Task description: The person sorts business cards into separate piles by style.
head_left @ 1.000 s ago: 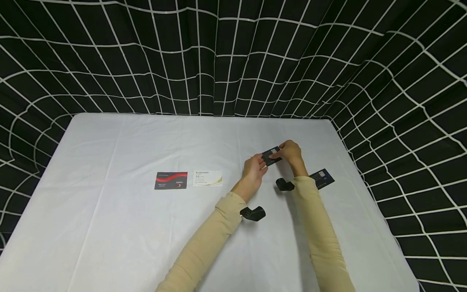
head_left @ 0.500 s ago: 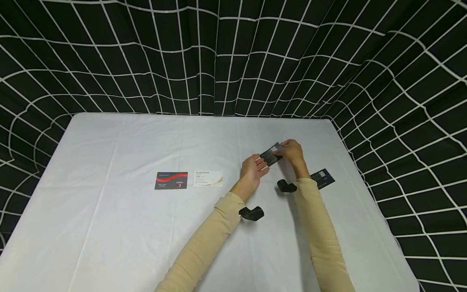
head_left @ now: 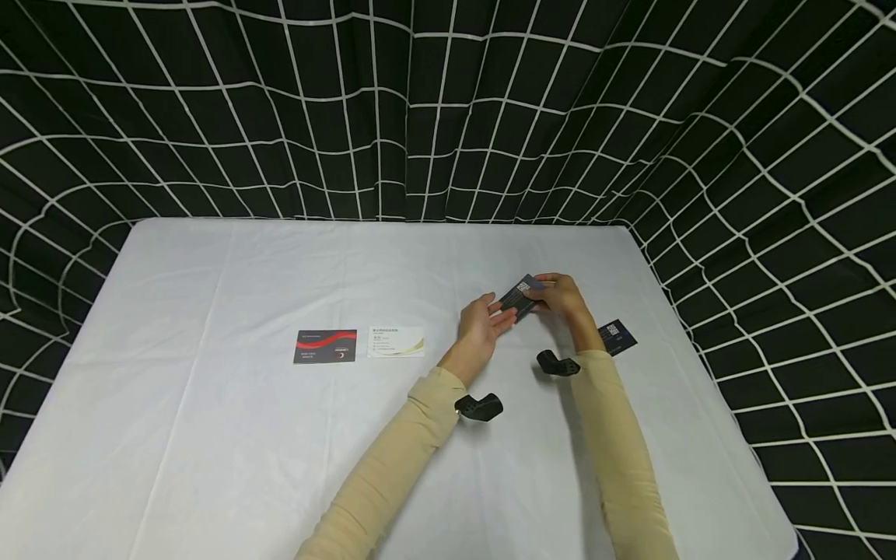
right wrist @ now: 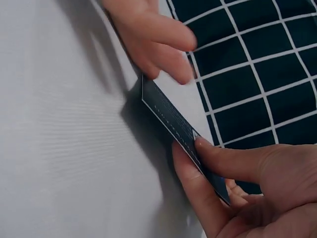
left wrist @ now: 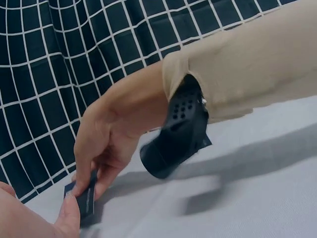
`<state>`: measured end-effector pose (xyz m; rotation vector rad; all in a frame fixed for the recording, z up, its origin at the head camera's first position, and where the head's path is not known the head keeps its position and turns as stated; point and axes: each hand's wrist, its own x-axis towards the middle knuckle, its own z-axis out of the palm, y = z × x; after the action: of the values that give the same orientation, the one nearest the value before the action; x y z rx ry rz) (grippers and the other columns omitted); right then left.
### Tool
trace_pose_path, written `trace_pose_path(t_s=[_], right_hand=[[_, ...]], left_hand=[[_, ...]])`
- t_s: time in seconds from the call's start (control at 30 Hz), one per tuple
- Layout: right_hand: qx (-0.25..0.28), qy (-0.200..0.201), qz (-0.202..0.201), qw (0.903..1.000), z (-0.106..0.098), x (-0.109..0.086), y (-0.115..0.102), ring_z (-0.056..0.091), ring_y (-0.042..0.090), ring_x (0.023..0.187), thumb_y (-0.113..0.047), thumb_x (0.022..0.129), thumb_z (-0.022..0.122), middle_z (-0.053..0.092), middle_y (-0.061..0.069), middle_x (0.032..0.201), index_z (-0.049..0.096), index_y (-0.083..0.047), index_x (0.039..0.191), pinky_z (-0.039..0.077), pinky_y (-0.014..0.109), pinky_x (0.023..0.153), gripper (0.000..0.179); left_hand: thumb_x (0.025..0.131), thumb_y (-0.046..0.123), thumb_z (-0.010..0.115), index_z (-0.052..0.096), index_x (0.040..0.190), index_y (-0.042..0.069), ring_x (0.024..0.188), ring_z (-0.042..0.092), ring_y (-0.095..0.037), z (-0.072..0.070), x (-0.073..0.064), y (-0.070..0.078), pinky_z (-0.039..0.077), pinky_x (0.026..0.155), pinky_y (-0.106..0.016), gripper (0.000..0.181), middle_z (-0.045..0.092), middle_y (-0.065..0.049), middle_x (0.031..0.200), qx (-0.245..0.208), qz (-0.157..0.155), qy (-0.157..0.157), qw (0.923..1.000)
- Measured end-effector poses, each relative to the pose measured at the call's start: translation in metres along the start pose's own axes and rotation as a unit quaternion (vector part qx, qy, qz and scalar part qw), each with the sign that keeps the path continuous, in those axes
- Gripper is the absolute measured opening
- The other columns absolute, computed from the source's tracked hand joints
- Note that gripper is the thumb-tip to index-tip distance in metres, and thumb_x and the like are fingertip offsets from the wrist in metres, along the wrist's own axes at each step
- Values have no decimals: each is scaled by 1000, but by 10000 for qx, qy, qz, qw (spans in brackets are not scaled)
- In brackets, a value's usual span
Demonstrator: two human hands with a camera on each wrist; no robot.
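A dark business card (head_left: 518, 297) with white print and a QR code is held tilted above the white cloth. My right hand (head_left: 558, 295) pinches one end of it, thumb on the printed face and fingers beneath, as the right wrist view shows the card (right wrist: 171, 121) edge-on. At the card's other end is my left hand (head_left: 479, 327), its fingers loosely extended and spread, fingertips right at the corner. In the left wrist view my left thumb (left wrist: 69, 215) overlaps the card's near edge. A second dark card (head_left: 617, 337) with a QR code lies beyond the right wrist, partly hidden by the sleeve.
To the left, a grey card with a red wave (head_left: 325, 347) and a white card with a gold curve (head_left: 396, 342) lie side by side on the white-covered table (head_left: 210, 435). A black curtain with white grid lines (head_left: 336, 117) rises behind and right.
The held card has turned steeper, its far end now pointing more upward. My left fingers have loosened and spread at its lower end, while my right hand keeps its pinch.
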<state>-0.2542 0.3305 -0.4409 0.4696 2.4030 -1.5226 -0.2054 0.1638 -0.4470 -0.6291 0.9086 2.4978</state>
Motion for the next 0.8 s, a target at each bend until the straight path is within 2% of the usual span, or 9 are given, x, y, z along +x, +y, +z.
trace_pose_path(t_s=[0.2,0.5,0.7,0.8], right_hand=[[83,-28,-52,9999,3,-6,0,62,0,65,-3,94,64,45,30,140,39,8,142,56,17,66,55],[447,121,-60,9989,1,-10,5,61,0,62,-1,94,63,51,27,131,40,8,142,54,15,60,54],[592,209,-62,9980,1,-12,10,61,0,63,-1,93,64,50,28,132,40,9,141,54,14,60,55],[669,175,-13,9976,3,-12,13,61,0,66,-1,93,64,48,29,135,38,9,143,54,14,62,57]], left_hand=[[102,11,44,37,144,-7,122,51,-42,-1,-3,-3,47,102,-43,46,41,-30,139,322,189,50,9993],[100,11,43,43,141,-8,120,49,-34,-1,-7,-6,42,105,-42,45,49,-25,134,1060,530,161,9928],[100,7,43,40,142,-10,121,48,-39,-2,-6,-8,43,105,-44,45,45,-30,136,883,655,65,9939],[99,5,46,42,140,-9,116,52,-39,-3,-5,-10,45,102,-48,44,47,-29,134,834,762,123,9935]])
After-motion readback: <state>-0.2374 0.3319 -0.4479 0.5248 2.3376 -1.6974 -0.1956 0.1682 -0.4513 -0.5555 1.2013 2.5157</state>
